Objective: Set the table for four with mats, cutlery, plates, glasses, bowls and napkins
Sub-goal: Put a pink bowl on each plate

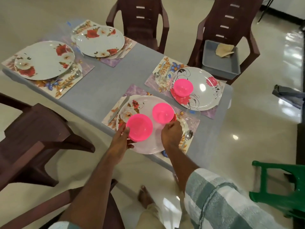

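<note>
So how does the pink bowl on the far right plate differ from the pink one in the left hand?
The pink bowl on the far right plate rests alone and untouched, while the pink stack is gripped by the left hand above the near plate. The far one is single; the held one appears to be stacked bowls. Both are bright pink plastic.

Bright pink bowls (139,126) sit on white, red-flowered plates (100,41) over floral mats (66,86).
</note>
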A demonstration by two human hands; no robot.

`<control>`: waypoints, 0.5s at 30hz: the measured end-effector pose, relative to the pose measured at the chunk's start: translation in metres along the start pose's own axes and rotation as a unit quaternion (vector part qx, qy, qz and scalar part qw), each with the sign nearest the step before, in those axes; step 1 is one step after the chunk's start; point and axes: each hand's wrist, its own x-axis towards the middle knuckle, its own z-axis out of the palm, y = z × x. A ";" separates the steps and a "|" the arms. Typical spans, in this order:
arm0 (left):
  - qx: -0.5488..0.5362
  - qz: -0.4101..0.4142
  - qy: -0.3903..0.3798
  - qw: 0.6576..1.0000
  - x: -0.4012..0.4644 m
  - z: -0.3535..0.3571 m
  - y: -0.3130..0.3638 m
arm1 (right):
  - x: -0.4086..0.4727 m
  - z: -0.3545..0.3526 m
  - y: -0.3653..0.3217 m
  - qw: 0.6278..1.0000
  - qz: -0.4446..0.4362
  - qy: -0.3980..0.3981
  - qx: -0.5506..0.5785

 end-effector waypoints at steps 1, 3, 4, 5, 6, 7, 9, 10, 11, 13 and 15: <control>-0.005 0.003 -0.001 1.000 -0.004 0.000 -0.002 | -0.007 -0.004 0.002 0.999 -0.043 -0.013 -0.007; -0.012 0.013 0.001 1.000 -0.014 0.002 -0.007 | -0.020 -0.012 0.002 0.993 -0.106 -0.061 0.002; -0.013 0.018 0.005 1.000 -0.020 0.002 -0.009 | -0.025 -0.017 -0.001 0.987 -0.132 -0.095 0.012; -0.014 0.022 0.014 1.000 -0.028 0.002 -0.013 | -0.030 -0.021 -0.003 0.978 -0.162 -0.127 0.019; -0.012 0.024 0.024 0.999 -0.035 0.003 -0.016 | -0.035 -0.025 -0.005 0.969 -0.196 -0.151 0.022; -0.012 0.021 0.036 0.999 -0.042 0.003 -0.018 | -0.039 -0.029 -0.007 0.958 -0.231 -0.168 0.023; -0.026 0.018 0.086 0.996 -0.062 0.005 -0.029 | -0.048 -0.034 -0.007 0.931 -0.297 -0.211 0.015; -0.039 0.021 0.124 0.991 -0.076 0.004 -0.037 | -0.057 -0.037 -0.005 0.914 -0.328 -0.238 0.006; -0.049 0.022 0.159 0.986 -0.092 0.005 -0.044 | -0.066 -0.039 -0.003 0.898 -0.354 -0.263 -0.002; -0.065 0.015 0.217 0.974 -0.129 0.007 -0.058 | -0.086 -0.043 0.005 0.865 -0.394 -0.310 -0.011; -0.099 0.018 0.282 0.954 -0.176 0.010 -0.077 | -0.113 -0.047 0.016 0.823 -0.439 -0.361 -0.010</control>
